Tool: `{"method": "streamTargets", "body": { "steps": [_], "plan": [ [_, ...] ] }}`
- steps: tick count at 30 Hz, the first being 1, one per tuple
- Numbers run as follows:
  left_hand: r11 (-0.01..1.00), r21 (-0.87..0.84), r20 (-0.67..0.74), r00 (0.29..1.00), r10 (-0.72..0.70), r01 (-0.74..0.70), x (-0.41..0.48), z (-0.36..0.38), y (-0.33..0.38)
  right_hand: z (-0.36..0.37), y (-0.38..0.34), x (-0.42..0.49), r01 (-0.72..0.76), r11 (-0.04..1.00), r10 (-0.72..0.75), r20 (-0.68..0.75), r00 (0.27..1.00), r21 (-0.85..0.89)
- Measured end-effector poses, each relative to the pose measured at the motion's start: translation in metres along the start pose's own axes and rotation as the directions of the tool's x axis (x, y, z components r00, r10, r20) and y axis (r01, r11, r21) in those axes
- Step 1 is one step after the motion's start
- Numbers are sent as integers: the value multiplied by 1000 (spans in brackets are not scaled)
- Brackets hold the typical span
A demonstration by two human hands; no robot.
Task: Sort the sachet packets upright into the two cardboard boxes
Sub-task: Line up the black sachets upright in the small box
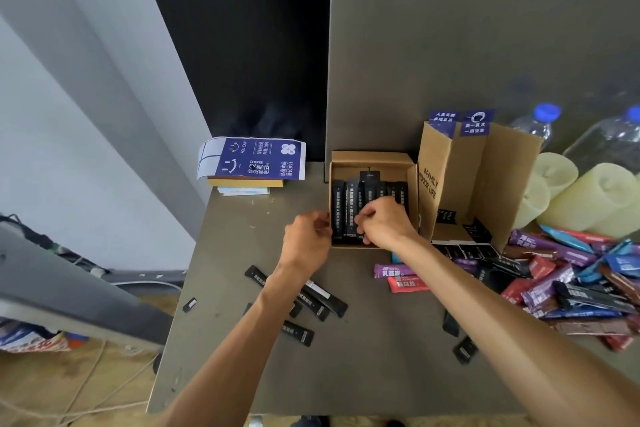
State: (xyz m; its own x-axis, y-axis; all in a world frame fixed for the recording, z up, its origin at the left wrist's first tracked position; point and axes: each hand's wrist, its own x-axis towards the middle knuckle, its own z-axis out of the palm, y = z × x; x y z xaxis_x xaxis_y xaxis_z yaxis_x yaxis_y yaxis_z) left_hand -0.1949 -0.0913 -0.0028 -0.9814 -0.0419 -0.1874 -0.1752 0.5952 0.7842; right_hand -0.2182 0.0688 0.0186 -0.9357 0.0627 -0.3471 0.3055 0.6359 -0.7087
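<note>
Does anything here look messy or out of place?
Yes. One black sachet stands taller than the row of sachets around it in the small box. Several loose black sachets lie flat and scattered on the table, and a colourful pile sprawls at the right.

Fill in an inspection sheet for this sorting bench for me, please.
Surface: grey table.
Job's things: black sachets upright in small box; tall box beside it; loose sachets near the arms; coloured sachets piled right.
Clutter: candles, water bottles, printed sleeves.
Grips: right hand pinches sachets in the box; left hand at its left wall, hold unclear.
Cables: cables on floor, left.
Surroundings: grey panel behind, pale wall left.
</note>
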Motion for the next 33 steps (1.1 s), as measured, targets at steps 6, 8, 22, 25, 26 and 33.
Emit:
{"method": "streamTargets", "body": {
  "steps": [6, 8, 22, 25, 26, 33],
  "plan": [
    [1000, 1, -7, 1000, 22, -22, 2, 1, -2, 4, 0, 10, -34, 999, 34, 17, 999, -10],
    [1000, -6, -12, 1000, 26, -26, 3, 1, -3, 5, 0, 13, -35, 999, 35, 20, 999, -27],
    [1000, -9, -12, 1000, 7, -7, 2, 2, -4, 15, 6, 17, 29, 996, -35, -68, 997, -90],
    [1000, -11, -13, 1000, 7, -7, 2, 1, -4, 17, 8, 18, 23, 996, -30, -81, 996, -81],
    [1000, -12, -14, 1000, 6, -6, 2, 2, -4, 17, 9, 19, 20, 997, -26, -86, 996, -79],
    [1000, -23, -11, 1000, 11, -11, 1, 1, -4, 16, 9, 17, 30, 998, -35, -79, 996, -58]
  ]
}}
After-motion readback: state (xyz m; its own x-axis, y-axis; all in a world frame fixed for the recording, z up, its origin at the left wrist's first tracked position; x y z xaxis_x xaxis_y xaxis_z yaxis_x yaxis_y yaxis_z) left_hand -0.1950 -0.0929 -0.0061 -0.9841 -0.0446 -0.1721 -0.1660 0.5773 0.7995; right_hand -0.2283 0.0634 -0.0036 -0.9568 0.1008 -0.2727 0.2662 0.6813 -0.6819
